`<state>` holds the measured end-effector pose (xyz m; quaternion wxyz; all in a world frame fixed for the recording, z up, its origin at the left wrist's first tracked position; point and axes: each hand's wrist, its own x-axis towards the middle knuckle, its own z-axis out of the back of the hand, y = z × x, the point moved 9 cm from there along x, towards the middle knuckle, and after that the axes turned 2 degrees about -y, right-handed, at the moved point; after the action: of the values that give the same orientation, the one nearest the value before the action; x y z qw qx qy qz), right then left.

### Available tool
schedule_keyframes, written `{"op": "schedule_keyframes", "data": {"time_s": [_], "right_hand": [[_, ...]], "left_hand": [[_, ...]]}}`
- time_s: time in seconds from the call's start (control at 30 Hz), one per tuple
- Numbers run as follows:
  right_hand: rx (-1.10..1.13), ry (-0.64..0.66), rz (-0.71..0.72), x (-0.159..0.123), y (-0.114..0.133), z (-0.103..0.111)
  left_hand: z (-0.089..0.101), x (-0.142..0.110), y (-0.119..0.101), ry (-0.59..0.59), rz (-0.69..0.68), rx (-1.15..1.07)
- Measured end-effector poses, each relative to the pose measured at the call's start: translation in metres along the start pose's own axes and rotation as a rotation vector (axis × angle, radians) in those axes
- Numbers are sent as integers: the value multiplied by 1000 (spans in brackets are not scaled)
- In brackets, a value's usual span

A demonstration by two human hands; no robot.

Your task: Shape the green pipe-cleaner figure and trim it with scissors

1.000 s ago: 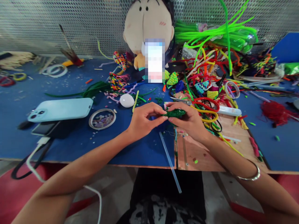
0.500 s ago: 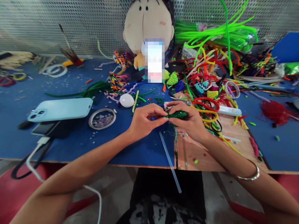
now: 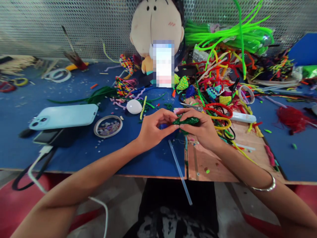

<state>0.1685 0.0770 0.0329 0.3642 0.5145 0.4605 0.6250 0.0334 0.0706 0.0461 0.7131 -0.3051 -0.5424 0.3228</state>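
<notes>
My left hand (image 3: 153,128) and my right hand (image 3: 201,130) meet over the blue table (image 3: 74,145) near its front edge. Both pinch a small dark green pipe-cleaner piece (image 3: 186,121) held between them. The left fingertips grip its left end. The right fingers curl round its middle and right end, hiding part of it. A silver bangle (image 3: 266,187) sits on my right wrist.
A pale blue phone (image 3: 63,116) lies at left on a dark device with a cable. A round tin lid (image 3: 108,126), a white egg shape (image 3: 134,106), scissors (image 3: 210,109) and a clear glue stick (image 3: 180,172) lie close by. Piles of coloured pipe cleaners (image 3: 228,66) and a plush doll (image 3: 157,29) fill the back.
Both hands stay in place; the fingers have shifted slightly on the green piece, which sits a little more to the right and slightly raised.
</notes>
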Motion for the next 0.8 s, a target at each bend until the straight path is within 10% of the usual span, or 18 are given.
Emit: {"op": "schedule_keyframes", "data": {"time_s": [0.23, 0.8], "right_hand": [[6, 29, -1, 0, -1, -1], [160, 20, -104, -5, -9, -7]], "left_hand": [[1, -10, -12, -25, -188, 186], [2, -8, -8, -42, -141, 26]]}}
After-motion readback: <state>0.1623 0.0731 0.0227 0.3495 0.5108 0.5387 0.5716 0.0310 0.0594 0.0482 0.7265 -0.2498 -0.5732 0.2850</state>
